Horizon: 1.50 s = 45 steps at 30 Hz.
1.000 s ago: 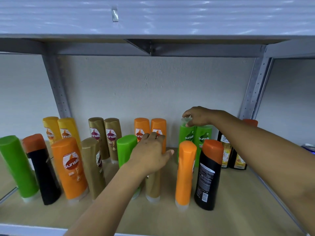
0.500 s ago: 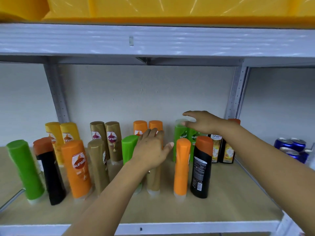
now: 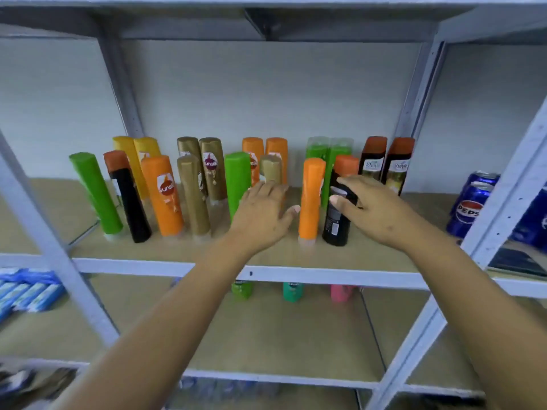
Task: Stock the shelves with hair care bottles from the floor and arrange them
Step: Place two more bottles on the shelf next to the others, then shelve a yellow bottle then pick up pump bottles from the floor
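The hair care bottles stand upright in two rows on the middle shelf (image 3: 370, 258). The right hand (image 3: 376, 208) reaches in with fingers loosely spread and lies in front of the black bottle with the orange cap (image 3: 340, 202); whether it touches the bottle is unclear. Just left of that hand stands an all-orange bottle (image 3: 310, 199). The left hand (image 3: 263, 214) is also open, fingers straight, thumb pointing toward the orange bottle without reaching it. Beyond its fingertips stands a gold bottle (image 3: 270, 170), and just to its left a green bottle (image 3: 236, 184).

Further left of the left hand stand a gold bottle (image 3: 194, 196), an orange Sunsilk bottle (image 3: 162, 196), a second black bottle (image 3: 128, 199) and a leaning green bottle (image 3: 94, 193). Behind both hands the back row runs in pairs: yellow, gold, orange, green and dark bottles with orange caps (image 3: 384, 161).

Right of the right hand, past the shelf post, sit blue Pepsi cans (image 3: 470, 205). Below the hands, a lower shelf holds blurred green, teal and pink bottles (image 3: 293, 291).
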Each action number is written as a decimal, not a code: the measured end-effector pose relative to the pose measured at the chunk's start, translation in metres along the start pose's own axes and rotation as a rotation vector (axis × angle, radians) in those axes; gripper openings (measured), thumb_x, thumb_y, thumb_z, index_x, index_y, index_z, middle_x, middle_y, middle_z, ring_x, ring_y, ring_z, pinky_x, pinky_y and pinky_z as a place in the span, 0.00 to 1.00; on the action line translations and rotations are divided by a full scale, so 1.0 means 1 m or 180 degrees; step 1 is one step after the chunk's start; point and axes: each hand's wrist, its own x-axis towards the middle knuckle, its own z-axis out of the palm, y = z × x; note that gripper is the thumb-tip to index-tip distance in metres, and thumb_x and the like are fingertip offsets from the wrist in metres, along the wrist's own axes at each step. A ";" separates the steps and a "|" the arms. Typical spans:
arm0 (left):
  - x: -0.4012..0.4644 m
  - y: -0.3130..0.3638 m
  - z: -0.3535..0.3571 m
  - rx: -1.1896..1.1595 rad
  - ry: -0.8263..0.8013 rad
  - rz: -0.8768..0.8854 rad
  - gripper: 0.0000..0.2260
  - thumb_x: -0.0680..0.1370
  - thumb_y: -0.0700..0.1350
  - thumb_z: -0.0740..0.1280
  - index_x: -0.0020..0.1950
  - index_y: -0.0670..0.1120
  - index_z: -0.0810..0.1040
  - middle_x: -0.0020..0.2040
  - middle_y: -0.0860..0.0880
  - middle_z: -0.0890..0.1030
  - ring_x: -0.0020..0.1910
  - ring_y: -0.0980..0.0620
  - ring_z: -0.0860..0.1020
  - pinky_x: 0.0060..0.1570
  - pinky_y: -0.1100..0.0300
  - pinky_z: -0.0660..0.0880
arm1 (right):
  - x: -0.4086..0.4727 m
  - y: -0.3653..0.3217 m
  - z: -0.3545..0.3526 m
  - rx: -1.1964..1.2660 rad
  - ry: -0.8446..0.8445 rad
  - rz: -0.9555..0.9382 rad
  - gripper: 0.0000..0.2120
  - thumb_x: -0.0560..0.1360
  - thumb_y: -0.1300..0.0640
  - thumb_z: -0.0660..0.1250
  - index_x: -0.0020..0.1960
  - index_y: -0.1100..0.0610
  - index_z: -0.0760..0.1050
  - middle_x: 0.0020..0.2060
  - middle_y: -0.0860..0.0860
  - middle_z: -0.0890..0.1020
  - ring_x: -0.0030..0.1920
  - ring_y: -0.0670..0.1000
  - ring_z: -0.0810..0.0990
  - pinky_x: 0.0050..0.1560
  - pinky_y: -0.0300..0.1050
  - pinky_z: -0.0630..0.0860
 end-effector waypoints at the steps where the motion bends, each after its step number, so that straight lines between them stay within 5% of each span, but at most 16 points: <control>1: -0.015 0.004 0.003 -0.0068 0.0004 0.0008 0.33 0.74 0.64 0.49 0.70 0.43 0.69 0.67 0.43 0.72 0.68 0.42 0.67 0.68 0.47 0.64 | -0.018 -0.001 0.009 0.0080 -0.0037 0.0049 0.28 0.79 0.41 0.55 0.74 0.54 0.63 0.72 0.52 0.67 0.71 0.53 0.64 0.68 0.45 0.61; 15: -0.237 -0.020 0.113 -0.0393 -0.1368 -0.0996 0.25 0.79 0.54 0.60 0.73 0.45 0.64 0.71 0.45 0.67 0.72 0.45 0.62 0.69 0.53 0.59 | -0.183 -0.029 0.222 0.0659 -0.1653 0.0795 0.30 0.79 0.43 0.59 0.75 0.57 0.59 0.73 0.57 0.65 0.72 0.56 0.64 0.70 0.45 0.61; 29: -0.405 -0.167 0.211 -0.0379 -0.3055 -0.1769 0.28 0.81 0.57 0.56 0.76 0.45 0.58 0.74 0.44 0.64 0.73 0.43 0.61 0.69 0.50 0.60 | -0.256 -0.121 0.439 0.0885 -0.2746 0.1746 0.29 0.78 0.42 0.59 0.75 0.55 0.60 0.71 0.57 0.68 0.67 0.57 0.70 0.63 0.49 0.70; 45: -0.586 -0.308 0.518 -0.0472 -0.2961 -0.2693 0.25 0.79 0.53 0.59 0.73 0.44 0.61 0.71 0.41 0.67 0.68 0.39 0.66 0.63 0.49 0.65 | -0.385 -0.044 0.794 0.0916 -0.2706 0.2597 0.29 0.79 0.42 0.58 0.74 0.57 0.60 0.69 0.58 0.70 0.67 0.59 0.71 0.62 0.49 0.70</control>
